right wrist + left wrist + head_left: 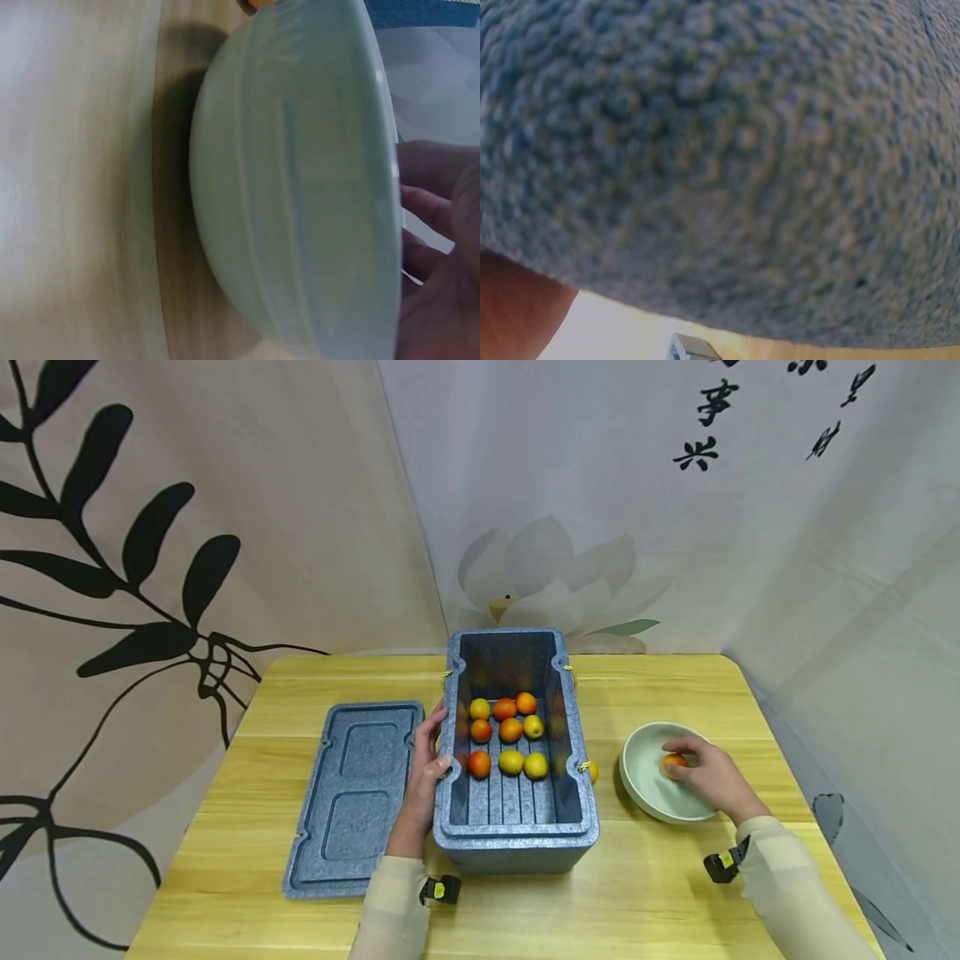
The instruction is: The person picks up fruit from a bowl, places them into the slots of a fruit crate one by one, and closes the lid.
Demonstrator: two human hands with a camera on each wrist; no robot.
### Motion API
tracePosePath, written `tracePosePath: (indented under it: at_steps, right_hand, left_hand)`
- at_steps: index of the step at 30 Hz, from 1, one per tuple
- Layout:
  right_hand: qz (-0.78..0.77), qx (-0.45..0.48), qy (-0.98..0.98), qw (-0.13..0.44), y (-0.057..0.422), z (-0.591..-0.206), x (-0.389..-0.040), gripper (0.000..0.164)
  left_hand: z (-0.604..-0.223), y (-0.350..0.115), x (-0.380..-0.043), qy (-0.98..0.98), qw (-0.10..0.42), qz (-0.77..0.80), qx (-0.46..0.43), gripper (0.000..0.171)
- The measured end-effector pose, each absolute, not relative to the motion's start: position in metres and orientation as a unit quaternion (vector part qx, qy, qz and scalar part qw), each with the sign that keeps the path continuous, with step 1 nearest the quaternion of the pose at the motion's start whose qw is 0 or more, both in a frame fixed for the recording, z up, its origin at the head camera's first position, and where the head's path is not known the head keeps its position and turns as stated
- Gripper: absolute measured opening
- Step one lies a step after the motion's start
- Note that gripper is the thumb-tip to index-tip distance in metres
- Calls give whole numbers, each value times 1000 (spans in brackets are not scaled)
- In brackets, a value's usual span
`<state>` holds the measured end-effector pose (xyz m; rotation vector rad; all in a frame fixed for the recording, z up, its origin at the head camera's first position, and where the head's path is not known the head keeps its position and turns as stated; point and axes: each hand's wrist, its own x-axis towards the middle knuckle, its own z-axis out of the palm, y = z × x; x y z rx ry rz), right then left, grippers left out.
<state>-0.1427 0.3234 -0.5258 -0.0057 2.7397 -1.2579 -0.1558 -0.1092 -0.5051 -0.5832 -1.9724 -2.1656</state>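
Observation:
A speckled grey-blue foam box [517, 842] stands without its lid at the middle of the table. Inside lie several small oranges [511, 730] and yellow lemons [536, 766] in rough rows. My left hand [426, 772] rests against the box's left side, its thumb by the rim; in the left wrist view the foam wall [727, 165] fills most of the picture. To the right, my right hand [708, 777] reaches into a pale green bowl [647, 781], fingers around a small orange [672, 765]. The bowl's wall [300, 180] hides that fruit in the right wrist view.
The box's lid [358, 797] lies flat on the wooden table [247, 860], left of the box. A yellow fruit [593, 772] shows between box and bowl, partly hidden by the box. Yellow cord loops [570, 671] hang at the box's sides. A printed cloth [337, 510] hangs behind the table.

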Motion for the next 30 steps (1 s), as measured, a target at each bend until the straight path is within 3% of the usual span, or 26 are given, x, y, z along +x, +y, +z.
tracePosePath:
  at_steps: [17, 30]
  right_hand:
    - [-350, -67, 934, 24, 321, -540, -148, 25]
    - [-336, -74, 939, 16, 318, -539, -146, 25]
  left_hand:
    - [-506, -109, -156, -653, 76, -728, -195, 66]
    - [-505, -109, -156, -649, 67, -734, -188, 65]
